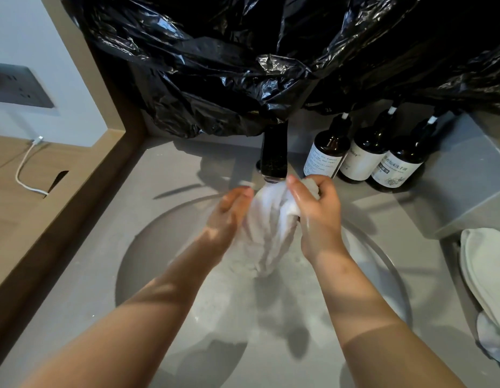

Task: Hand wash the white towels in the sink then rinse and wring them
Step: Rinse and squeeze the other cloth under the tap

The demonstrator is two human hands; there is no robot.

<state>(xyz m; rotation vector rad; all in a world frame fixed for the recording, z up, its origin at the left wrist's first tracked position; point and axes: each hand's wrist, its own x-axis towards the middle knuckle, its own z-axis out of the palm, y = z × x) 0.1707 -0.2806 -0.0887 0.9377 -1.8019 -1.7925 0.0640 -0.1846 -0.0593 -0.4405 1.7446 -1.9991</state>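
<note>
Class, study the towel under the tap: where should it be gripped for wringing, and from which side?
Probably grip the towel at its free lower end, coming from the left with the left hand. It hangs bunched into a narrow rope, and the right hand grips its top, so the bottom can be twisted.

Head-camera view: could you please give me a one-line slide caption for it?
Right hand grips and left hand touches a white towel under the faucet, over the round sink.

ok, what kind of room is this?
Likely a hotel-style bathroom vanity: round grey stone sink basin, dark metal faucet above it, three dark pump bottles with white labels on the counter. The right hand grips a white towel under the faucet.
</note>
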